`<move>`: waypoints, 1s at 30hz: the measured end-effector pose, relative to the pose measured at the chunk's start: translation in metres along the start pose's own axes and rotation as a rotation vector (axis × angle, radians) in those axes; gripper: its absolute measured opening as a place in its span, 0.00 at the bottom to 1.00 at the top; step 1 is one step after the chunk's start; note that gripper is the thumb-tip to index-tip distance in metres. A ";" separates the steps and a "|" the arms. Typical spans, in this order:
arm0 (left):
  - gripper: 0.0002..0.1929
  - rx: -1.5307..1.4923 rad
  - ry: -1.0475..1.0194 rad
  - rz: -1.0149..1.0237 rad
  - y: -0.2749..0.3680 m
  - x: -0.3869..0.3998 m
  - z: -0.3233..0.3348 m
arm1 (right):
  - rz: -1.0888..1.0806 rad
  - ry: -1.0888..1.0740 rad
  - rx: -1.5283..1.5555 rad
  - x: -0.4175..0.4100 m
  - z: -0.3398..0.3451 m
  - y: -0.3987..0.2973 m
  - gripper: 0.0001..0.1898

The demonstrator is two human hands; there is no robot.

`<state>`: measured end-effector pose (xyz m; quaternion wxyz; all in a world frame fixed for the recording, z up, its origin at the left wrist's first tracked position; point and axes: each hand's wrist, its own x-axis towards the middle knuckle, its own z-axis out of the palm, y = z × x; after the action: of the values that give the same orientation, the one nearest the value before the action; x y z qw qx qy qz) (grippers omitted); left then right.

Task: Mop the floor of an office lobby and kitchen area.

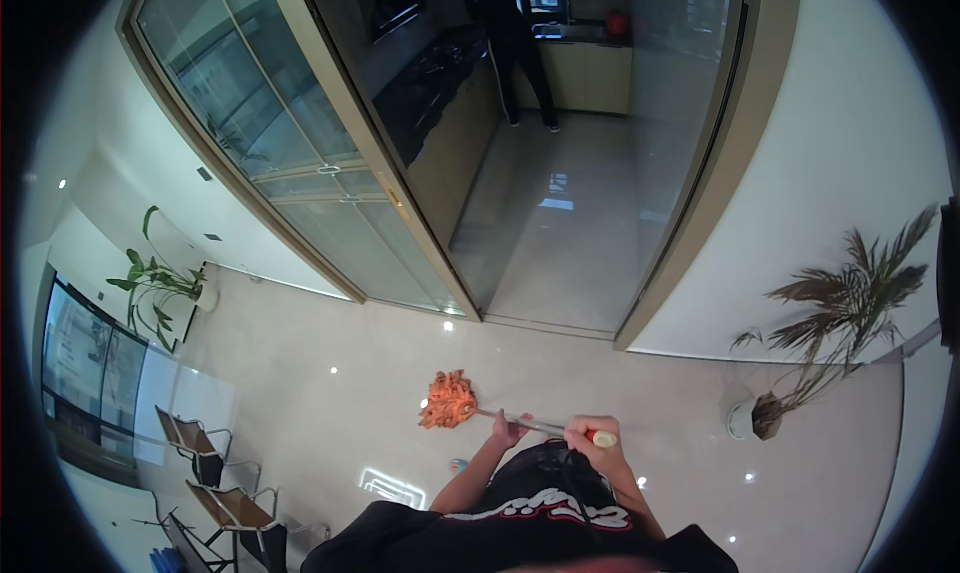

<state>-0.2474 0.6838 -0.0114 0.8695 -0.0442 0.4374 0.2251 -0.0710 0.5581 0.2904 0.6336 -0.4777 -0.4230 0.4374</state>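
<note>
A mop with an orange head (448, 402) of thick soft strands rests on the pale, glossy floor in front of me. Its thin metal handle (546, 427) slants up towards my body on the right. My right hand (596, 439) is wrapped around the upper end, beside a red and cream grip (603, 439). Lower on the handle, closer to the mop head, my left hand (510, 432) holds it loosely, palm turned up and fingers partly spread. A bit of a blue slipper (459, 466) shows below my left forearm.
Ahead, a sliding glass door (360, 198) stands open onto a kitchen, where a person (510, 44) faces the counter (442, 85). A potted palm (769, 415) stands right, a leafy potted plant (206, 295) far left. Two chairs (232, 507) are at lower left.
</note>
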 end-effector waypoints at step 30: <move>0.19 -0.148 0.308 0.328 -0.011 -0.071 -0.028 | -0.109 -0.201 0.256 0.087 0.017 -0.023 0.15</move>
<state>-0.3001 0.6414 0.0260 0.7388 -0.0701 0.5483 0.3855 -0.0610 0.6412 0.3266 0.6667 -0.3231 -0.4504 0.4982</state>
